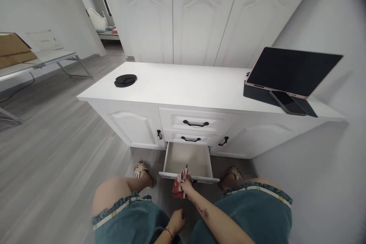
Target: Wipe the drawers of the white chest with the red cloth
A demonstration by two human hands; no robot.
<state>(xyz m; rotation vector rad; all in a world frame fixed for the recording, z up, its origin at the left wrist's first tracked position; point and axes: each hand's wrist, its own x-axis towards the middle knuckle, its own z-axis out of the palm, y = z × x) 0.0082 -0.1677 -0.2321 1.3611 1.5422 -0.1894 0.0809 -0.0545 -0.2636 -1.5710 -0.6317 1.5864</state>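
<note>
My right hand [187, 186] is closed around a bunched red and white cloth [179, 187], held at the front edge of the bottom drawer [212, 164]. This drawer is pulled out from the white cabinet, and its pale inside shows. The cloth hides part of the drawer's front. Below and left of the cloth, my left hand [176, 221] is curled into a loose fist, with nothing visible in it. A red bracelet is on its wrist.
Two closed drawers with black handles [196, 123] sit above the open one. On the white countertop [183, 84] lie a round black object [126, 80], a laptop-like screen [291, 70] and a phone [287, 103]. My knees flank the drawer; a wall stands at right.
</note>
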